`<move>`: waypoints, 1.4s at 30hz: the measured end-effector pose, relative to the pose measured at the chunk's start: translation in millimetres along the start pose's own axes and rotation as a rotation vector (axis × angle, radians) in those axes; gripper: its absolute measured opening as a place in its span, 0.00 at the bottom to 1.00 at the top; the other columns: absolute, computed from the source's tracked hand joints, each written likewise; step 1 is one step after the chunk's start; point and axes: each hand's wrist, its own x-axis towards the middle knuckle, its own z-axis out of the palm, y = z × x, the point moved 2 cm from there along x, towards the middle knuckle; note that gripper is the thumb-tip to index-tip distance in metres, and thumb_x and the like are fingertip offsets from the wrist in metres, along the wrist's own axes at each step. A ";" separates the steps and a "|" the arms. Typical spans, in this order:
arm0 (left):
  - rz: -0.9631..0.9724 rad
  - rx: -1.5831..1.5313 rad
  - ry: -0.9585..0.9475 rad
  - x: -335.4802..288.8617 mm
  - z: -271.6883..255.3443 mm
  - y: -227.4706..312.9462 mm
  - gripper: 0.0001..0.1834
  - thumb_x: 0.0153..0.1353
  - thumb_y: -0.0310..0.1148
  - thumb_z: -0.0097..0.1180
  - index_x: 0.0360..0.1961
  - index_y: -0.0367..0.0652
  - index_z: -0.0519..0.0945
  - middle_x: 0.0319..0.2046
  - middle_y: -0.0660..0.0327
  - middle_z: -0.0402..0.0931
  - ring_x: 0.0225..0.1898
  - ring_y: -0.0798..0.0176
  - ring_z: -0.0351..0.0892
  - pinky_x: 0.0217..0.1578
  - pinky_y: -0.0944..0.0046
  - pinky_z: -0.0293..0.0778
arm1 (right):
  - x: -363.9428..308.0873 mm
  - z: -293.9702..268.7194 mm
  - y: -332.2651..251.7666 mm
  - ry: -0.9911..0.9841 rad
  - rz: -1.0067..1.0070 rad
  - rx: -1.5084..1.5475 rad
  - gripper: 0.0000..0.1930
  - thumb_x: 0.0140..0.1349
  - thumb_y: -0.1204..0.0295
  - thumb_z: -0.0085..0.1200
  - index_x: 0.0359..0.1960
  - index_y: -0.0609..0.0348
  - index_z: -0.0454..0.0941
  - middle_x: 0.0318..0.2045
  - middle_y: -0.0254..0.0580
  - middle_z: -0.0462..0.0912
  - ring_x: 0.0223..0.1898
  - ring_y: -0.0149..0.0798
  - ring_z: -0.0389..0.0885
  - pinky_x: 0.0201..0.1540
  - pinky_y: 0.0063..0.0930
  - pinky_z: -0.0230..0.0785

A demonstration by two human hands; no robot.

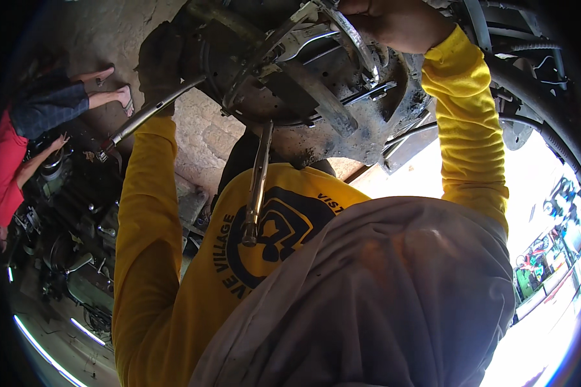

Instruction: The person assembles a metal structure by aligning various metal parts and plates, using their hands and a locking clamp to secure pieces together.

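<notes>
A dirty round metal plate with curved brake shoes and a dark flat strip across it lies in front of my chest. My right hand is at its upper right, fingers curled beside one shoe and partly cut off by the upper edge. My left hand, very dark, is at the plate's left side; its fingers do not show clearly. One shiny metal rod slants out to the lower left past my left wrist. Another shiny rod points down over my yellow shirt.
At the left a person in a red top and dark shorts stretches a hand toward dark machine parts. Dark pipes and hoses run along the upper right. Cracked concrete floor shows under the plate; bright daylight and vehicles lie beyond.
</notes>
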 end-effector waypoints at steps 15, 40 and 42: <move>0.009 0.016 0.001 1.4 -1.0 6.2 0.21 0.58 0.30 0.61 0.52 0.37 0.73 0.48 0.57 0.76 0.47 0.64 0.76 0.47 0.67 0.73 | -40.2 34.6 1.1 -0.007 0.268 0.290 0.18 0.60 0.83 0.48 0.51 0.56 0.78 0.25 0.34 0.75 0.25 0.25 0.68 0.27 0.21 0.61; -0.001 0.042 -0.003 -1.8 -0.5 -1.9 0.21 0.58 0.30 0.61 0.52 0.37 0.74 0.48 0.56 0.75 0.47 0.63 0.76 0.48 0.66 0.73 | 35.9 -12.7 10.5 0.278 -0.348 -0.388 0.05 0.51 0.74 0.54 0.27 0.61 0.81 0.26 0.49 0.80 0.33 0.49 0.77 0.37 0.41 0.69; -0.002 0.040 -0.006 -1.2 0.9 -1.1 0.21 0.58 0.30 0.61 0.52 0.38 0.74 0.48 0.56 0.75 0.47 0.63 0.76 0.48 0.66 0.73 | 42.7 -14.3 15.6 0.327 -0.409 -0.347 0.05 0.50 0.75 0.53 0.26 0.62 0.80 0.26 0.50 0.80 0.33 0.51 0.77 0.37 0.42 0.69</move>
